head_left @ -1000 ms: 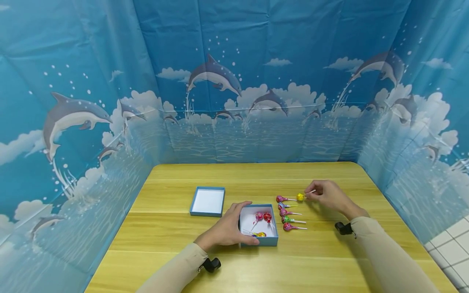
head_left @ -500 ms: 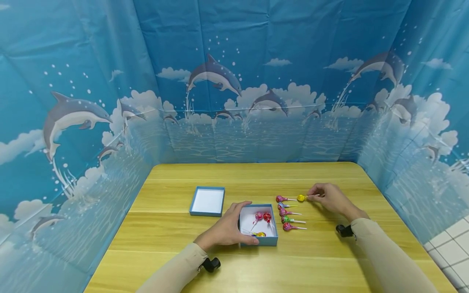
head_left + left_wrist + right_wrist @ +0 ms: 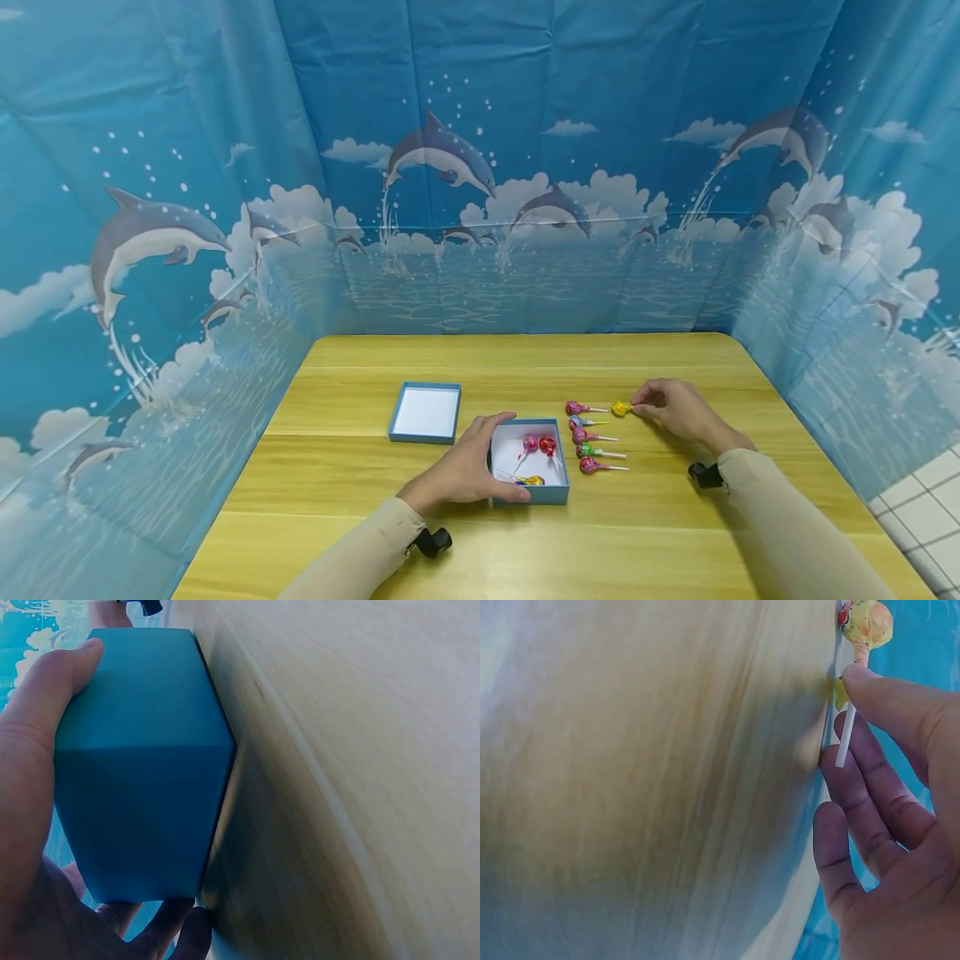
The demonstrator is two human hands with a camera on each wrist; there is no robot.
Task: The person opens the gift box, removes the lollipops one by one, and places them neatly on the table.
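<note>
My left hand (image 3: pixel 467 467) grips a blue box (image 3: pixel 534 495) by its left side, thumb along the front wall and fingers at the back. The left wrist view shows two walls of the box (image 3: pixel 146 817) between thumb and fingers. Inside lie a pink lollipop (image 3: pixel 530 442), a red lollipop (image 3: pixel 547 444) and a yellow one (image 3: pixel 534 481) near the front wall. My right hand (image 3: pixel 675 408) pinches a yellow lollipop (image 3: pixel 620 408) by its stick, ball pointing left. In the right wrist view, the white stick (image 3: pixel 845 739) sticks out below the thumb.
Several lollipops lie in a column right of the box, sticks pointing right, among them a green one (image 3: pixel 587 450). A blue lid (image 3: pixel 424 412) with a white inside lies left of the box. A dolphin-print curtain (image 3: pixel 480 283) encloses the table (image 3: pixel 360 542).
The yellow lollipop in my right hand has shifted slightly right and come level, and its stick is now mostly hidden by the fingers. My left hand and the box stay put.
</note>
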